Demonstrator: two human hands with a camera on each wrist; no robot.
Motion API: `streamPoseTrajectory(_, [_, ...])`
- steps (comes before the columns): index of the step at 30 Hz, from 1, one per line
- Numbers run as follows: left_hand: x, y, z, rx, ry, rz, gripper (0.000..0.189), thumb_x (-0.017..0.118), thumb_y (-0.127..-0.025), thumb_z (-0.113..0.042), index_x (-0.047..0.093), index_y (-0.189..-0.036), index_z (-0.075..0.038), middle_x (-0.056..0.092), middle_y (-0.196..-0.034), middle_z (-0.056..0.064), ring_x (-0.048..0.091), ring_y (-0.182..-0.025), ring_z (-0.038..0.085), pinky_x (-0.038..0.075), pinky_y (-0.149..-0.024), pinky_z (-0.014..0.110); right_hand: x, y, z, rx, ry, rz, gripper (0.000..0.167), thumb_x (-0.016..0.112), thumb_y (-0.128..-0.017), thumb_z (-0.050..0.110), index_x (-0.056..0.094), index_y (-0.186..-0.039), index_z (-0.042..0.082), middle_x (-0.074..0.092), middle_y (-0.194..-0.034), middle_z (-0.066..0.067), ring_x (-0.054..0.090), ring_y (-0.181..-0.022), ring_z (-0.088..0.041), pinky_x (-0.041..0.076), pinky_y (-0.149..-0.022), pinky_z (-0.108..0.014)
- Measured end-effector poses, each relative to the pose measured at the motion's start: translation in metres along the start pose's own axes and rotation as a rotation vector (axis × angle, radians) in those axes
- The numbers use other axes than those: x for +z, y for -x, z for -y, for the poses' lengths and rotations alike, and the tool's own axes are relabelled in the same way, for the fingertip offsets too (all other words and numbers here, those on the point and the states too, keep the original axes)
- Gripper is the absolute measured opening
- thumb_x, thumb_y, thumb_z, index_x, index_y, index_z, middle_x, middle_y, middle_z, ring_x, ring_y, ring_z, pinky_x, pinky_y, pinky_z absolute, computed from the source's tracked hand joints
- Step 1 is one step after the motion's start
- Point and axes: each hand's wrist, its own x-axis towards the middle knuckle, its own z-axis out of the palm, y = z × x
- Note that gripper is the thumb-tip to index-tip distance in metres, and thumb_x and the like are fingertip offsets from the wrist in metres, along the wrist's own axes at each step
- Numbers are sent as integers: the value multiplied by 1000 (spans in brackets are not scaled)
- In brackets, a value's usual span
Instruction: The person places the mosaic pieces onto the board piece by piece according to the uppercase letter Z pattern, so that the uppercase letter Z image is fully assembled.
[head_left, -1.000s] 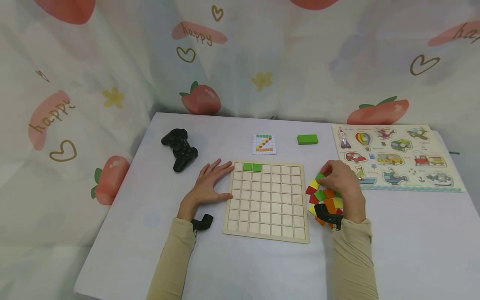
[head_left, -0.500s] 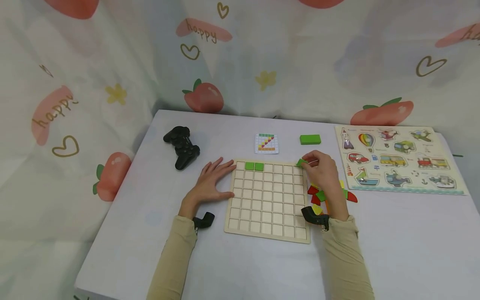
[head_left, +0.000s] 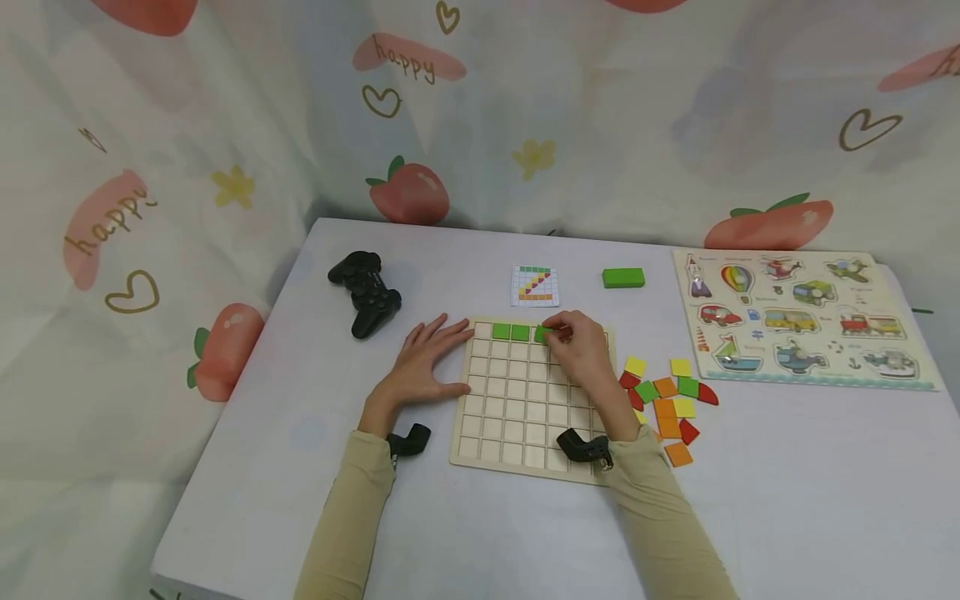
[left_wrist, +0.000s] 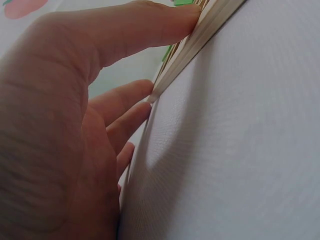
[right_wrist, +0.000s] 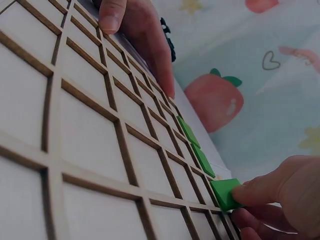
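Observation:
A wooden grid board [head_left: 491, 433] lies on the white table. Two green square tiles [head_left: 510, 332] sit side by side in its top row. My right hand [head_left: 583, 354] pinches a third green tile [right_wrist: 225, 194] between thumb and fingers, at the top row just right of those two. In the right wrist view the held tile tilts over the grid's edge. With fingers spread, my left hand [head_left: 416, 367] touches the board's left edge; the left wrist view shows the thumb [left_wrist: 175, 25] on the rim.
Loose yellow, red, orange and green tiles [head_left: 666, 421] lie right of the board. Behind it are a pattern card [head_left: 535, 287] and a green block [head_left: 623, 278]. A black game controller [head_left: 365, 293] lies at the back left, a picture puzzle board [head_left: 806, 317] at the right.
My right hand has picked a green tile from the loose tiles and carried it left to the board's top row. The left hand has stayed at the board's edge.

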Motion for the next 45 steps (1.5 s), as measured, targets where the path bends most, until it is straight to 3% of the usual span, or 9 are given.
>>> streamPoseTrajectory(12, [-1, 1, -2, 4, -1, -4, 89, 72, -75, -54, 40, -152, -22, 30, -160, -6, 8, -151, 21, 1, -120, 48, 4, 1, 3, 52, 122, 33, 23, 63, -92, 8, 73, -111, 0, 56, -101, -17, 59, -84, -28, 45, -68, -37])
streamPoseTrajectory(25, [-1, -1, -1, 18, -9, -11, 89, 71, -75, -53, 40, -152, -21, 30, -160, -4, 10, -151, 23, 3, -120, 50, 7, 2, 3, -7, 173, -29, 15, 71, -89, 11, 76, -96, -1, 62, -99, -14, 63, -80, -28, 50, -65, -41])
streamPoseTrajectory(32, [0, -1, 0, 6, -5, -3, 89, 71, -75, -55, 40, -152, -22, 30, -160, -6, 9, -151, 21, 2, -120, 49, 4, 4, 3, -7, 205, -4, 18, 69, -91, 16, 76, -99, 1, 63, -101, -13, 62, -78, -26, 49, -62, -39])
streamPoseTrajectory(37, [-1, -1, -3, 10, -7, -5, 89, 70, -75, -55, 41, -152, -22, 30, -160, -5, 10, -151, 22, 2, -120, 48, -9, 4, -2, 17, 197, 0, 22, 65, -94, 20, 74, -104, 3, 64, -99, -13, 61, -79, -26, 48, -62, -40])
streamPoseTrajectory(41, [-1, -1, -3, 20, -12, -12, 89, 70, -75, -55, 41, -152, -21, 31, -160, -4, 11, -151, 23, 3, -120, 50, -29, 3, -8, 58, 181, 20, 25, 63, -96, 20, 72, -111, 2, 65, -104, -17, 64, -88, -32, 52, -70, -47])
streamPoseTrajectory(45, [-2, 0, -2, 29, -6, -20, 89, 71, -75, -54, 42, -151, -19, 33, -159, -2, 12, -151, 25, 4, -120, 51, -55, 4, -15, 109, 188, 86, 27, 62, -97, 21, 70, -112, 0, 66, -106, -19, 64, -95, -35, 52, -75, -49])
